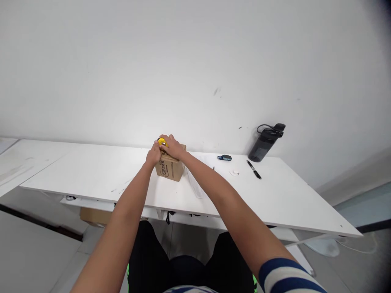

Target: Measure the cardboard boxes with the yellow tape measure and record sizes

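Observation:
A small brown cardboard box (172, 170) with dark printing stands on the white table. On its top edge, toward the wall, is a yellow tape measure (161, 142). My right hand (172, 146) reaches over the box with its fingers closed around the tape measure. Against the box's left upper side rests my left hand (154, 154), its fingers curled beside the tape measure. What those left fingers pinch is hidden, and I cannot see whether any blade is pulled out.
A sheet of paper (195, 188) lies partly under my right forearm. Farther right are a small dark blue object (225, 158), a white scrap (234, 173), a black pen (253, 169) and a black bottle (264, 144). The wall (183, 73) borders the table's back.

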`<state>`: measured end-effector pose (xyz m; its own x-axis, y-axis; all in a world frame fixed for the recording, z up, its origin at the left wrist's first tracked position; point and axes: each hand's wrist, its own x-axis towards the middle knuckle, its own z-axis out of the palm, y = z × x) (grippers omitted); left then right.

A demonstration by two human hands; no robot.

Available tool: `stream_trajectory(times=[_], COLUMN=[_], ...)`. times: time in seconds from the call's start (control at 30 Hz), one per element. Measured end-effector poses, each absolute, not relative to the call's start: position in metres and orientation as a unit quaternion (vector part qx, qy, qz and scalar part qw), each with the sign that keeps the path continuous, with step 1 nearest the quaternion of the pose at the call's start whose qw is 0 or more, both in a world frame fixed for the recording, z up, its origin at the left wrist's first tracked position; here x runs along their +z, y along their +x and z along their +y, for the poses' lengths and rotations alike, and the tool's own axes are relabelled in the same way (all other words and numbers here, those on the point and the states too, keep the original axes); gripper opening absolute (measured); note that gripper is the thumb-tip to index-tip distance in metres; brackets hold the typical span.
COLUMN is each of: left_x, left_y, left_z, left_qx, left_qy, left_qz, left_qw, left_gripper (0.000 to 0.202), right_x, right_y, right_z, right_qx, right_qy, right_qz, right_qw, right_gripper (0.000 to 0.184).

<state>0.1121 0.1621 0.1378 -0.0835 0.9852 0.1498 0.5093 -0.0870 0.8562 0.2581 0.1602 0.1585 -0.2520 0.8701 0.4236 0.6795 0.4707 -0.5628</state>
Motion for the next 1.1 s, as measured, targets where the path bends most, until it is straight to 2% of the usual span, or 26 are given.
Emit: stream_trajectory(times=[0.1,0.33,0.6,0.77,0.93,1.1], left_x=[0.135,0.126,0.12,0.116,0.113,0.113], left_y=[0.114,0.129,0.132,0.128,0.132,0.135], left_z=[0.158,0.149,0.151,0.158,0.169,0.175], left_qx=[0.417,0.497,0.539,0.553,0.562,0.612], left_qy=[0.637,0.521,0.492,0.486,0.487,0.465], left_qz=[0.596,0.658,0.619,0.616,0.612,0.57], left_qw=[0.257,0.219,0.289,0.283,0.27,0.29], left_gripper=[0.079,0.062,0.084,0.076,0.074,0.066], right_x=[0.16,0.159,0.163,0.17,0.166,0.179], right_y=[0.257,0.257,0.254,0.287,0.343,0.353], right_z=[0.158,0.152,0.151,0.13,0.086,0.07], right_qx=[0.129,0.1,0.068,0.05,0.041,0.027], right_qy=[-0.496,-0.489,-0.5,-0.513,-0.567,-0.572], right_qz=[-0.779,-0.789,-0.795,-0.808,-0.778,-0.787], right_qw=[0.362,0.357,0.337,0.285,0.268,0.23], right_gripper=[0.043,0.04,0.034,0.037,0.042,0.04])
